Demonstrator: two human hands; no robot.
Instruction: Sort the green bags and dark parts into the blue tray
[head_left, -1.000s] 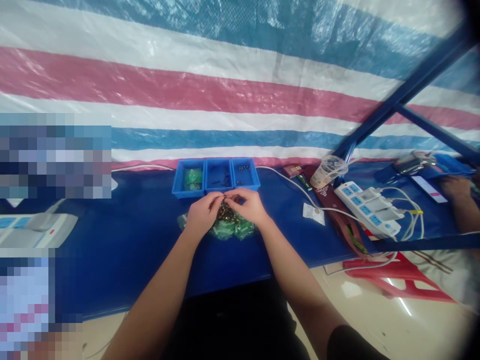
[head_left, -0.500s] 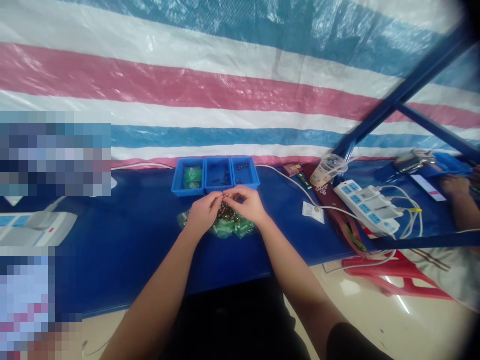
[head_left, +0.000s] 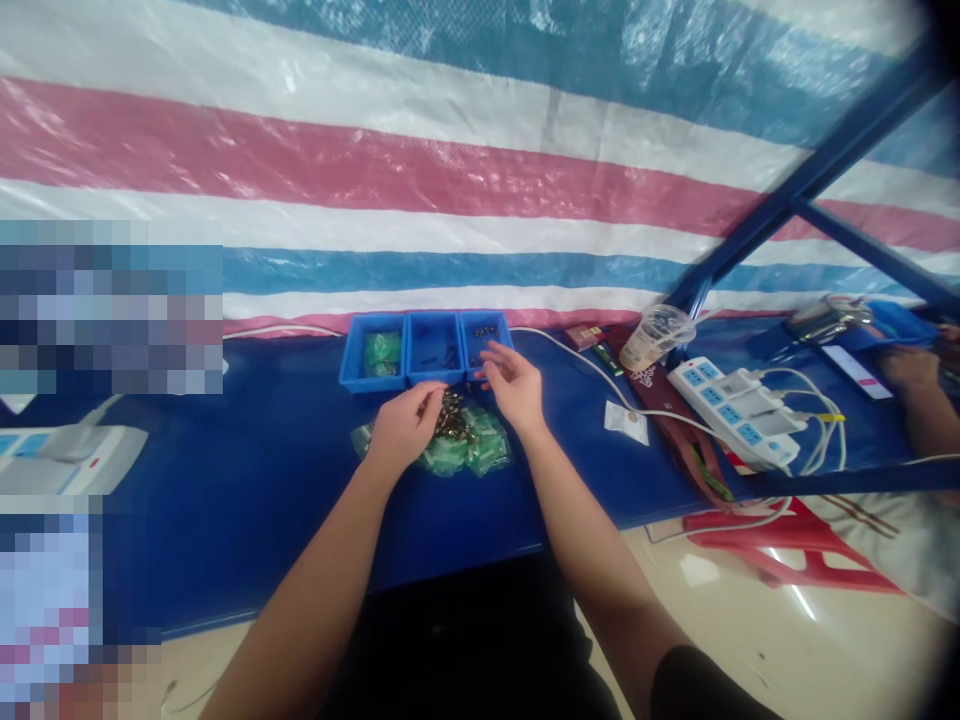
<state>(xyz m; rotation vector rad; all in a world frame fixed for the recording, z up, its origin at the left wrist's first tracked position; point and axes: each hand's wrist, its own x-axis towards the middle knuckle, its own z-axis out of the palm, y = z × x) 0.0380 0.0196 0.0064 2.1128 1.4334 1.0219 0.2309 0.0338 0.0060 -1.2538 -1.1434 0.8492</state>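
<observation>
Small brassy metal parts [head_left: 451, 418] lie heaped on a green plastic bag [head_left: 480, 450] on the blue table. At the heap's left edge my left hand [head_left: 405, 425] is closed, thumb and fingertips pinched; what they hold is too small to make out. My right hand [head_left: 516, 388] is raised at the front of the right blue bin [head_left: 507, 352], its fingers apart, and I see nothing in them. That bin holds several small dark pieces. A few dark pieces lie in the middle bin [head_left: 435, 325], and the left bin [head_left: 349, 368] contains a green bag.
A plastic cup [head_left: 651, 340], a small white packet [head_left: 627, 423] and a white power strip [head_left: 731, 410] with cables lie to the right. Another power strip [head_left: 112, 460] is at left. A co-worker's hand [head_left: 911, 368] rests beside a phone [head_left: 857, 372] at far right.
My right hand has parted from my left and moved up and right to the right bin, its fingers spreading. My left hand has stayed by the heap, still pinched.
</observation>
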